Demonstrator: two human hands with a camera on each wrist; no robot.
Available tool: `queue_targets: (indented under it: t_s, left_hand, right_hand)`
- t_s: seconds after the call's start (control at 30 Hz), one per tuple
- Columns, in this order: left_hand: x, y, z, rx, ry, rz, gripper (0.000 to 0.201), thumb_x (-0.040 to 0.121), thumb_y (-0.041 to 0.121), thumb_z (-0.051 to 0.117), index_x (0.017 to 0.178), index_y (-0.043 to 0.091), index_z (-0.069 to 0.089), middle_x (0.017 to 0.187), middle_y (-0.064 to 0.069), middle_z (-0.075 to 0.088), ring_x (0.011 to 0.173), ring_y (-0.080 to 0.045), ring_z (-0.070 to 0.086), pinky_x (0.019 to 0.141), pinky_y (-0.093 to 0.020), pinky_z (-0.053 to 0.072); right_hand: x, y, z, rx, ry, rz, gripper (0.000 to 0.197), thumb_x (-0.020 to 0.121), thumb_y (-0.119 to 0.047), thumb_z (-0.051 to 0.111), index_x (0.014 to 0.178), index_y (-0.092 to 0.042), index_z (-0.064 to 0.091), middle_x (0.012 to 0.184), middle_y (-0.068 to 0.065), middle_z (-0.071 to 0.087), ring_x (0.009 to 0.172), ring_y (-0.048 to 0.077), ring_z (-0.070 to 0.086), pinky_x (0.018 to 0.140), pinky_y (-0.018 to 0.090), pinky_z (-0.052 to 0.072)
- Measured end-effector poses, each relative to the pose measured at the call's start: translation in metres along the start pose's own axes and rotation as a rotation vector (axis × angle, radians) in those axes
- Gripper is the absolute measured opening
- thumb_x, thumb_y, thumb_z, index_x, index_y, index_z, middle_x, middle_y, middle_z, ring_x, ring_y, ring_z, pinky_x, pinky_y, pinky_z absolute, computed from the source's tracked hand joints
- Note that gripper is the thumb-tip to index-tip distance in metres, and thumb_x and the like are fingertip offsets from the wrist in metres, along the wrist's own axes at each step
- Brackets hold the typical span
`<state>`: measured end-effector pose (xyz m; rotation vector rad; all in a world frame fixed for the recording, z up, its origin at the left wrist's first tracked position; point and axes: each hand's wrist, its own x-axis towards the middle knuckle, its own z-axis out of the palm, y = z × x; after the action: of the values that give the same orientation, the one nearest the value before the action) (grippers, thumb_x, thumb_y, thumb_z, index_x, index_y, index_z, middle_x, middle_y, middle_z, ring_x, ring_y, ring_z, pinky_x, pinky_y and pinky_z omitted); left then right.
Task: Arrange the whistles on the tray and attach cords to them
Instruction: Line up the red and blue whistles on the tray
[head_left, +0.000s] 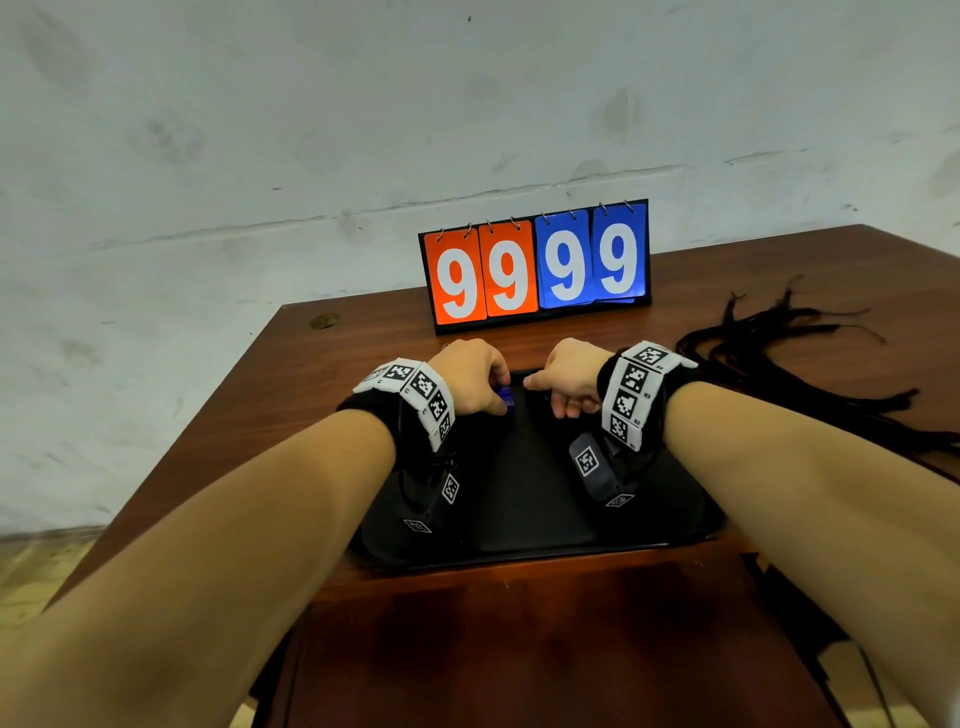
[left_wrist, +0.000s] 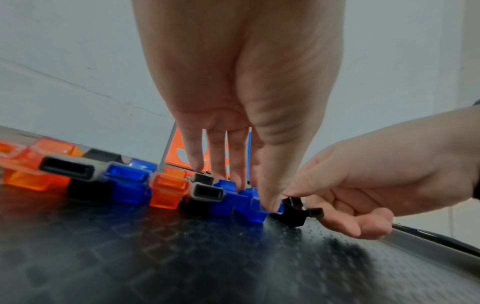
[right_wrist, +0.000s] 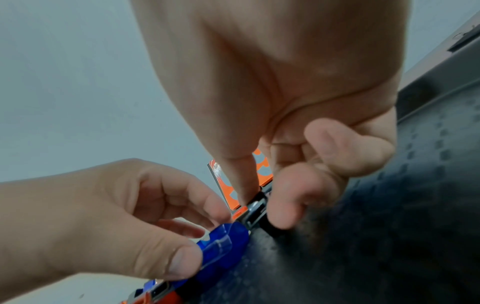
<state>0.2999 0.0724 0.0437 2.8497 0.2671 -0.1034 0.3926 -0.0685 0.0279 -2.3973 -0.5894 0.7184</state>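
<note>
A row of orange, black and blue whistles (left_wrist: 168, 189) lies along the far side of the black tray (head_left: 524, 509). My left hand (head_left: 497, 401) pinches the blue whistle (left_wrist: 250, 207) at the right end of the row, thumb on its near face and fingers behind it. Right beside it, my right hand (head_left: 545, 396) pinches a black whistle (left_wrist: 294, 211) between thumb and forefinger, low on the tray. The black whistle (right_wrist: 255, 212) touches or nearly touches the blue whistle (right_wrist: 224, 243). In the head view my hands hide most of the row.
A bundle of black cords (head_left: 779, 364) lies on the brown table (head_left: 363, 338) to the right of the tray. A flip scoreboard (head_left: 537, 265) reading 99 99 stands just behind the tray, against a white wall.
</note>
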Motion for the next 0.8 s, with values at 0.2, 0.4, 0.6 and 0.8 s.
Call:
queue_targets:
  t_s: [0.2,0.4,0.6,0.8]
  left_hand:
    - [0.0,-0.001,0.001,0.0,0.019,-0.005,0.033,0.077,0.029,0.08,0.107,0.019,0.07,0.105,0.004,0.066,0.096,-0.015,0.061,0.085,-0.029,0.052]
    - [0.001,-0.003,0.002,0.002,0.03,0.005,0.032,0.075,0.028,0.081,0.104,0.018,0.071,0.1,0.003,0.066,0.092,-0.015,0.062,0.083,-0.03,0.054]
    - [0.0,-0.004,0.0,-0.003,0.013,0.016,0.029,0.078,0.031,0.079,0.102,0.018,0.071,0.097,0.005,0.066,0.089,-0.013,0.062,0.08,-0.027,0.052]
    - [-0.002,-0.025,-0.026,-0.119,0.105,-0.061,0.012,0.089,0.027,0.066,0.098,0.02,0.071,0.099,0.007,0.066,0.091,-0.008,0.061,0.08,-0.023,0.049]
  right_hand:
    - [0.007,-0.003,0.0,0.065,-0.012,-0.01,0.037,0.094,-0.029,0.063,0.104,0.008,0.064,0.066,0.01,0.067,0.041,0.015,0.055,0.035,0.019,0.038]
    - [0.011,-0.01,0.007,0.129,-0.071,-0.016,0.037,0.096,-0.026,0.061,0.109,0.008,0.065,0.073,0.012,0.069,0.051,0.016,0.059,0.042,0.022,0.041]
    - [0.007,-0.013,0.006,0.135,-0.079,-0.02,0.036,0.097,-0.026,0.059,0.113,0.006,0.063,0.072,0.013,0.066,0.051,0.017,0.059,0.042,0.023,0.042]
    - [0.006,-0.017,-0.012,0.106,-0.001,-0.058,0.026,0.095,-0.03,0.06,0.112,-0.01,0.061,0.075,0.007,0.066,0.053,0.015,0.057,0.044,0.023,0.043]
